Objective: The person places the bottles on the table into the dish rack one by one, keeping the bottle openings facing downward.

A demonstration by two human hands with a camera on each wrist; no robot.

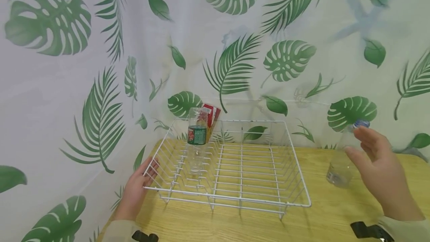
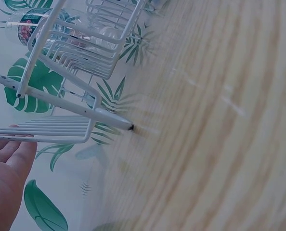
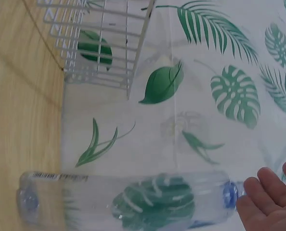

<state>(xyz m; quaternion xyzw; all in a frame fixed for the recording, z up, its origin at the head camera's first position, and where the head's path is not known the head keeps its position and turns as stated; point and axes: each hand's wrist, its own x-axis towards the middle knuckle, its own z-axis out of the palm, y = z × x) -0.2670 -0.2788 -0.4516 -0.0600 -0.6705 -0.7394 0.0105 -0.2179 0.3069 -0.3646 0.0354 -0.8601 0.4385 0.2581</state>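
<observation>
A white wire dish rack (image 1: 235, 198) stands on the wooden table. Against its left side rests my left hand (image 1: 134, 189), fingers extended and touching the wires; the left wrist view shows the fingertips at the rack's edge. Inside the rack, on the left, a clear plastic bottle (image 1: 197, 135) with a green label stands upright. To the right of the rack, another clear bottle (image 1: 339, 176) with a blue cap (image 3: 229, 194) stands on the table. My right hand (image 1: 383, 171) is beside its upper part, thumb and fingers spread apart, not curled round it.
A red and yellow packet (image 1: 213, 113) leans behind the labelled bottle at the rack's back left. A leaf-patterned curtain (image 1: 208, 44) hangs behind and to the left. The wooden table (image 1: 188, 227) extends in front of the rack and to its right.
</observation>
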